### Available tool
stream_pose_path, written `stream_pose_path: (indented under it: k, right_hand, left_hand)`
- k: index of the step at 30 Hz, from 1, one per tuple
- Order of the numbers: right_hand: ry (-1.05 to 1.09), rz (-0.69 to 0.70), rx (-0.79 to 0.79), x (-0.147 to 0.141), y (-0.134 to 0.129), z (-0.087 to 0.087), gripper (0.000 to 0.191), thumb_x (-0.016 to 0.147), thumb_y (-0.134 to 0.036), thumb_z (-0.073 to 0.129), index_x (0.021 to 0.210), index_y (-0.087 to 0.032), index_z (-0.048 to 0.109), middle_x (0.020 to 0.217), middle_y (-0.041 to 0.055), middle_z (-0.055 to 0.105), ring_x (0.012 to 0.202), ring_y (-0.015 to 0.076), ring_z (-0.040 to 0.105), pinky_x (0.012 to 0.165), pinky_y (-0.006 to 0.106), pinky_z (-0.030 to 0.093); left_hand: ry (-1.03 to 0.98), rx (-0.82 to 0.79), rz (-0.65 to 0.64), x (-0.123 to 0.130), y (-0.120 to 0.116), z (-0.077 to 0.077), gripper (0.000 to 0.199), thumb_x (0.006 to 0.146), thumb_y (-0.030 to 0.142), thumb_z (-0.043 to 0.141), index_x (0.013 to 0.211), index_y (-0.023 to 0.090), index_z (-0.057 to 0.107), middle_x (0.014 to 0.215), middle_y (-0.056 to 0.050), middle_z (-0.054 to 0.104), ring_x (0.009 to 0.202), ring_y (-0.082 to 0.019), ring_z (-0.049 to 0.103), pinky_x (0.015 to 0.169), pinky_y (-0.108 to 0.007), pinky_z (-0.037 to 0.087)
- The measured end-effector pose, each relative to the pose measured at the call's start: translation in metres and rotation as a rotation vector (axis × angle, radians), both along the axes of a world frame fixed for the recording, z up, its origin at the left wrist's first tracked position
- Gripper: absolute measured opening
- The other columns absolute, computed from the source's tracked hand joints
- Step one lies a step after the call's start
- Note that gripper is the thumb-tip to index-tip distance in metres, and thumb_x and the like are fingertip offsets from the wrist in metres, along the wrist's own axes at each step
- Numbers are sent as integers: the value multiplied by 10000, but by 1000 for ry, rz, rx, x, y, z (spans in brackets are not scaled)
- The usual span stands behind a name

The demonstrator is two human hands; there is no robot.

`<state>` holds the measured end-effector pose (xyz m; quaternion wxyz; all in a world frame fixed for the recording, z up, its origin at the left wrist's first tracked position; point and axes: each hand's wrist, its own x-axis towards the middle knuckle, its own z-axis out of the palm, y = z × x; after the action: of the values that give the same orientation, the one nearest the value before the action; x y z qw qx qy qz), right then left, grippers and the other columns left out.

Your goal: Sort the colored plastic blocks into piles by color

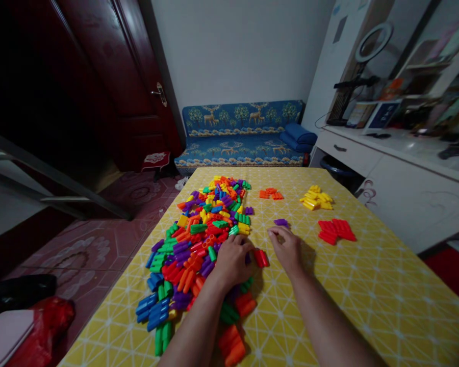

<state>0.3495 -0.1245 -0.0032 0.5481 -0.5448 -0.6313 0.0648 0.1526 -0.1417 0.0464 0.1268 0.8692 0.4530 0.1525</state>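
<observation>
A long heap of plastic bullet-shaped building blocks in red, orange, yellow, green, blue and purple lies along the left of the table. My left hand rests at the heap's right edge, its fingers curled over a purple block that is mostly hidden. Just right of those fingers lies a red block. My right hand hovers over the cloth with thumb and fingers drawn together; whatever is in them is hidden. Right beyond its knuckles is a single purple block, seemingly on the table.
Separate groups of orange blocks, yellow blocks and red blocks sit on the yellow patterned tablecloth. Past the table stand a blue sofa and, at right, a white cabinet. A stool is near the door.
</observation>
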Motion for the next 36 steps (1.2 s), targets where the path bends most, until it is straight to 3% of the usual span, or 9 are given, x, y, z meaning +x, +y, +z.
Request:
stream_pose_path:
  k: [8,16,18,21,24,27,31,36]
  right_hand:
    - [9,81,-13,-15,-4,5,149,879,-236,535,825,-204,670,835,60,712,801,190,661,750,311,530]
    - [0,127,-51,-19,-6,5,149,887,-255,535,836,-211,667,852,61,705,824,198,655,763,328,533]
    - [-5,135,-46,-20,-6,6,146,888,-245,537,837,-211,671,852,62,705,822,196,653,763,330,532]
    - [4,147,-36,-22,-6,9,147,890,-254,546,836,-210,676,843,63,703,818,199,655,767,336,533]
    - [42,196,-60,-27,-9,13,164,897,-287,552,839,-210,684,846,63,707,835,201,663,781,335,537]
    - [115,292,-157,-35,-14,19,171,885,-325,587,953,-214,698,930,61,727,874,199,680,786,326,552]
    - [229,406,-278,-49,-22,27,323,820,-329,672,1130,-242,648,1022,44,734,879,188,701,777,308,572]
    - [379,438,-330,-56,-24,25,269,803,-335,654,1031,-193,654,925,62,738,823,200,707,726,308,578]
  left_hand:
    - [36,50,96,8,-5,-1,291,736,295,619,1009,208,671,1058,-109,594,1026,-271,536,886,-391,458]
    - [37,80,142,11,-2,-5,205,799,136,519,932,191,665,1017,-109,637,985,-259,566,851,-379,460]
    - [-58,67,153,8,1,-6,217,823,103,481,892,185,670,995,-101,662,945,-241,594,815,-353,473]
    - [-355,37,152,4,7,-10,216,847,98,473,874,175,672,906,-76,697,856,-197,637,775,-303,492]
    - [-714,-11,164,-1,11,-13,176,845,119,521,873,174,685,879,-55,722,839,-171,670,788,-278,513]
    - [-944,-108,209,-5,13,-13,134,808,160,613,914,170,695,906,-56,739,859,-180,691,809,-291,534]
    - [-1090,-242,210,-6,13,-9,187,758,219,698,931,152,681,883,-65,741,820,-188,706,779,-293,557]
    - [-1008,-166,249,-6,12,-9,220,750,294,732,914,153,690,864,-60,737,794,-185,701,745,-279,555]
